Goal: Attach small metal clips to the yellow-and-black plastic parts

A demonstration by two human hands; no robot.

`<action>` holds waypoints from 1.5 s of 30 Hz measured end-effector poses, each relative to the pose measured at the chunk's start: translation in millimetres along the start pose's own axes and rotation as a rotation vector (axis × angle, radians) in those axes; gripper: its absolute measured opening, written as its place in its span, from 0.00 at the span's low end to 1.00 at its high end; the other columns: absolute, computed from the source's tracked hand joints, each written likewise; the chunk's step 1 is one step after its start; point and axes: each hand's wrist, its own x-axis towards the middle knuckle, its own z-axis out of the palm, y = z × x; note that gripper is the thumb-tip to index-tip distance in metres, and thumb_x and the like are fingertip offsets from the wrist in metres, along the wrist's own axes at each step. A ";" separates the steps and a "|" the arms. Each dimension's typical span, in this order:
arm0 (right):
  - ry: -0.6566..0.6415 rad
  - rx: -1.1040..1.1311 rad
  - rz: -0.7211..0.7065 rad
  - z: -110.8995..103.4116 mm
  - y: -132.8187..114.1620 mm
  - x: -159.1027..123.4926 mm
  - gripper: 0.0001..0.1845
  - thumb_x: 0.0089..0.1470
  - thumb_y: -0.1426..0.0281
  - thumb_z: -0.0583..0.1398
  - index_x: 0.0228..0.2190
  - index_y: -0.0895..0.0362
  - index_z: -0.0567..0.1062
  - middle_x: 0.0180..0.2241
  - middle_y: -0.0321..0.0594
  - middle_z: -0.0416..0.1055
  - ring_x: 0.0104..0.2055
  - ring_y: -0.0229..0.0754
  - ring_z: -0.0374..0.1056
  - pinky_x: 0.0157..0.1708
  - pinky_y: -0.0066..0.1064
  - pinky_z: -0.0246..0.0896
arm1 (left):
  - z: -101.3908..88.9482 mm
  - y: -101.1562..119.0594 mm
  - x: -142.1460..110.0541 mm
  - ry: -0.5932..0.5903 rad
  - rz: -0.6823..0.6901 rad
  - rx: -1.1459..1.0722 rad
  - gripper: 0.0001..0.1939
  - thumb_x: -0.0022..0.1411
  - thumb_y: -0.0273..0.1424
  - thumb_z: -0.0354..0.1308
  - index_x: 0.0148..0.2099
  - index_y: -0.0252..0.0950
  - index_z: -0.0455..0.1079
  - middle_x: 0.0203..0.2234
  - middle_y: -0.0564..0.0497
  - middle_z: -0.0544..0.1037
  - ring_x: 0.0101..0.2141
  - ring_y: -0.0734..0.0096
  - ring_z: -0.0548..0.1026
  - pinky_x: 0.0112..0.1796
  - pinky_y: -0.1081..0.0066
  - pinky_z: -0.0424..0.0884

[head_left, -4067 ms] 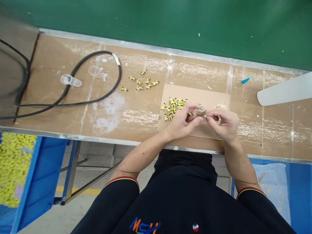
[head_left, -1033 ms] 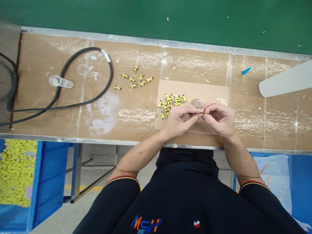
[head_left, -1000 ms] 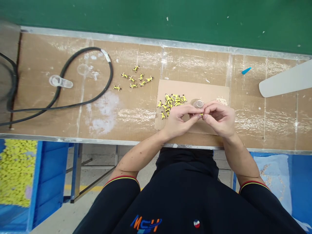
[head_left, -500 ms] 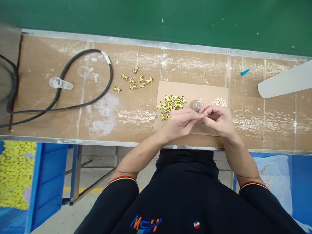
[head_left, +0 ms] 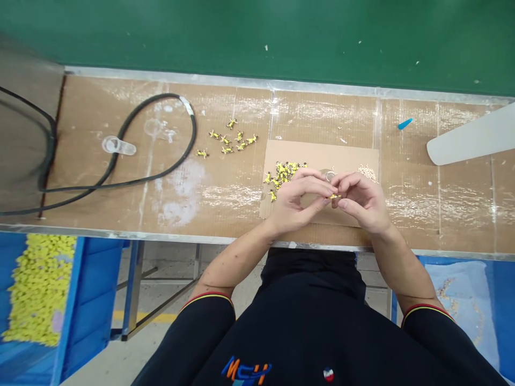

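Observation:
My left hand and my right hand meet fingertip to fingertip over a cardboard sheet. Both pinch a tiny yellow part between them. A pile of small yellow-and-black parts lies on the cardboard just left of my left hand. A small clear round cup sits right behind my fingers. A heap of tiny pale pieces lies beyond my right hand.
Several more yellow parts lie scattered on the taped brown bench. A black cable loops at the left beside a clear plastic piece. A white blade shape and a blue tip lie at the right. Blue bins stand below the bench.
The view has shifted slightly down. My hands stay pinched together over the cardboard; the yellow part now shows between my fingertips, a little nearer to me.

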 end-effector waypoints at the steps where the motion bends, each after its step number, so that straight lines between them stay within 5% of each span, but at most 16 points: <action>1: -0.013 0.004 0.012 -0.1 -0.1 -0.8 0.06 0.58 0.69 0.70 0.35 0.52 0.78 0.37 0.38 0.77 0.31 0.35 0.72 0.31 0.29 0.70 | -1.0 -0.3 0.5 -0.010 0.013 -0.001 0.08 0.65 0.25 0.68 0.44 0.43 0.78 0.37 0.52 0.87 0.46 0.67 0.81 0.50 0.59 0.79; 8: 0.000 -0.030 -0.059 -0.9 -1.5 -2.4 0.07 0.57 0.72 0.71 0.31 0.53 0.78 0.34 0.38 0.80 0.33 0.38 0.76 0.33 0.31 0.75 | -2.8 -2.6 0.9 -0.031 0.064 0.068 0.07 0.65 0.28 0.69 0.44 0.43 0.77 0.43 0.50 0.85 0.46 0.67 0.81 0.51 0.58 0.76; 12: 0.052 -0.107 -0.054 -1.1 0.6 -2.7 0.05 0.58 0.69 0.70 0.35 0.53 0.79 0.41 0.41 0.80 0.36 0.39 0.78 0.34 0.32 0.76 | -17.6 -6.5 3.4 -0.026 0.105 0.281 0.05 0.66 0.30 0.68 0.43 0.45 0.78 0.44 0.51 0.85 0.46 0.66 0.79 0.50 0.58 0.76; 18: 0.281 -0.302 -0.098 -12.5 0.3 -2.1 0.09 0.58 0.61 0.70 0.35 0.52 0.78 0.40 0.41 0.76 0.37 0.41 0.75 0.33 0.36 0.75 | -83.8 -27.2 9.6 0.167 -0.234 0.911 0.03 0.66 0.30 0.64 0.41 0.44 0.78 0.44 0.50 0.83 0.51 0.57 0.76 0.58 0.46 0.71; 23: 0.470 -0.683 -0.216 -31.9 -7.8 0.6 0.07 0.60 0.63 0.66 0.32 0.50 0.77 0.34 0.40 0.75 0.37 0.44 0.73 0.34 0.39 0.70 | -123.5 -36.4 5.8 0.196 -0.463 0.983 0.16 0.61 0.23 0.62 0.50 0.40 0.77 0.49 0.45 0.80 0.53 0.53 0.74 0.59 0.47 0.71; 27: 0.460 -1.051 -0.100 -54.7 -7.6 1.6 0.05 0.61 0.66 0.63 0.34 0.51 0.80 0.34 0.42 0.77 0.36 0.46 0.71 0.38 0.42 0.68 | -116.7 -27.1 8.9 0.015 -0.449 0.840 0.11 0.63 0.24 0.59 0.46 0.39 0.78 0.43 0.47 0.81 0.45 0.60 0.77 0.51 0.57 0.75; 30: 0.320 -1.200 -0.011 -68.0 0.0 1.0 0.08 0.60 0.67 0.63 0.37 0.52 0.83 0.35 0.44 0.77 0.41 0.50 0.71 0.45 0.47 0.68 | -100.5 -23.6 10.6 -0.267 -0.413 0.785 0.12 0.66 0.29 0.59 0.50 0.38 0.78 0.45 0.46 0.81 0.48 0.59 0.77 0.54 0.57 0.74; 33: 0.183 -1.275 0.054 -71.3 8.4 0.5 0.10 0.60 0.67 0.63 0.40 0.52 0.85 0.36 0.45 0.77 0.41 0.51 0.69 0.46 0.48 0.67 | -87.0 -26.3 9.4 -0.409 -0.407 0.781 0.14 0.69 0.30 0.56 0.53 0.37 0.79 0.48 0.43 0.80 0.51 0.56 0.76 0.56 0.55 0.73; 45: 0.082 -1.355 0.079 -77.4 15.0 -1.3 0.09 0.60 0.64 0.64 0.34 0.53 0.84 0.34 0.45 0.77 0.39 0.51 0.68 0.41 0.45 0.60 | -75.6 -27.8 10.8 -0.247 -0.373 0.618 0.15 0.63 0.19 0.56 0.48 0.35 0.78 0.41 0.47 0.84 0.41 0.68 0.80 0.48 0.67 0.77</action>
